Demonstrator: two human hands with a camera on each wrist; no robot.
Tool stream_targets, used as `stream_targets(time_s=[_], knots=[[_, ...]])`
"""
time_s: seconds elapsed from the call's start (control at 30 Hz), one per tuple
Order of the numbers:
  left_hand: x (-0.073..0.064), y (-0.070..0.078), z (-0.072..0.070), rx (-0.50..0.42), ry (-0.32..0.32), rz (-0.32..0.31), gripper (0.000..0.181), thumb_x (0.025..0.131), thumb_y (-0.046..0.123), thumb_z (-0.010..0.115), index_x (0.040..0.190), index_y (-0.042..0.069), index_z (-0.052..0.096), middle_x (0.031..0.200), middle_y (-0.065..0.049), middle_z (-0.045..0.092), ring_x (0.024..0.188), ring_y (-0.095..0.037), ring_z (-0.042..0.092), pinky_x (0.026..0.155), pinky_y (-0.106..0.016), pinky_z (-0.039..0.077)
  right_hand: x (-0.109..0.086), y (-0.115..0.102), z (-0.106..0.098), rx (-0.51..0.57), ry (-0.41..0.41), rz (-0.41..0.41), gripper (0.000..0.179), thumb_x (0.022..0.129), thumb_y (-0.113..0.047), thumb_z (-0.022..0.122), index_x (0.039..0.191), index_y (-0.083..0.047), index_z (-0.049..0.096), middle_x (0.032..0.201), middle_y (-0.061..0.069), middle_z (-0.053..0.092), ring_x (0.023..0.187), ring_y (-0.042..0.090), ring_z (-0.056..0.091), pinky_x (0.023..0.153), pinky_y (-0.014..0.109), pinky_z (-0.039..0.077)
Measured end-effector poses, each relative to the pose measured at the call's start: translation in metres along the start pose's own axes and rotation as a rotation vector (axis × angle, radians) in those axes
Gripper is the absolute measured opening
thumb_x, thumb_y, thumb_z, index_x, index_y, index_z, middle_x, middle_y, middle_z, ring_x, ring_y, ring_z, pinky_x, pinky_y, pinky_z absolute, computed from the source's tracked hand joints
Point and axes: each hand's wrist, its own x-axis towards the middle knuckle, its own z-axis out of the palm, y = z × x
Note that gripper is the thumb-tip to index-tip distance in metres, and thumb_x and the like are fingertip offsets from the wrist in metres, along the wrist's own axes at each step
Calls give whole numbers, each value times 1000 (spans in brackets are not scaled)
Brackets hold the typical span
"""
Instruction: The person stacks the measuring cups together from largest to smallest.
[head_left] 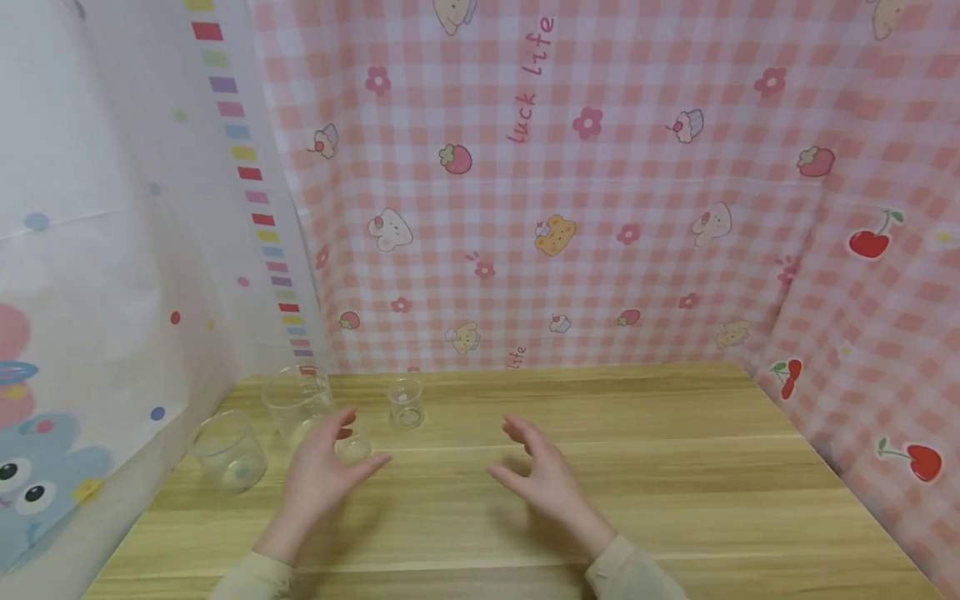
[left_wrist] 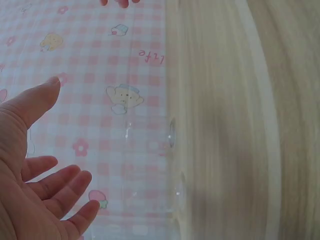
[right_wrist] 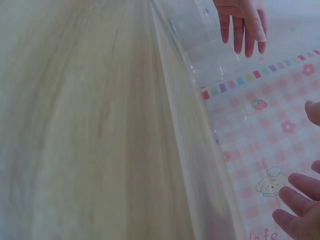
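Observation:
My left hand (head_left: 318, 475) hovers above the left part of the table with thumb and fingers spread apart, holding nothing. Close by it stand clear cups: a large measuring cup (head_left: 281, 400) with a pouring lip just behind, a medium cup (head_left: 231, 458) to its left, and a small cup (head_left: 406, 406) farther back on the right. Another small clear cup (head_left: 356, 448) shows partly between the left thumb and fingers, its rest hidden by the hand. Facing it across a gap, my right hand (head_left: 551, 479) is likewise over the table, fingers loosely bent, nothing in its grasp.
The wood-grain table (head_left: 675, 467) runs back to a pink checked curtain (head_left: 555, 183). A white dotted curtain (head_left: 112, 208) hangs along the left side, and more checked cloth with cherries (head_left: 885, 333) closes off the right.

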Motion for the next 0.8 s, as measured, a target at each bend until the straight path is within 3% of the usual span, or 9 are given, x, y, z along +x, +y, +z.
stream_targets(time_s=[0.8], knots=[[19,-9,-33,112,24,48,76,78,28,85,134,-12,50,127,-31,57,110,-45,59,91,-60,47,7,-10,19,130,-2,5,62,89,-20,76,141,-3,47,132,15,59,122,30,55,104,48,44]])
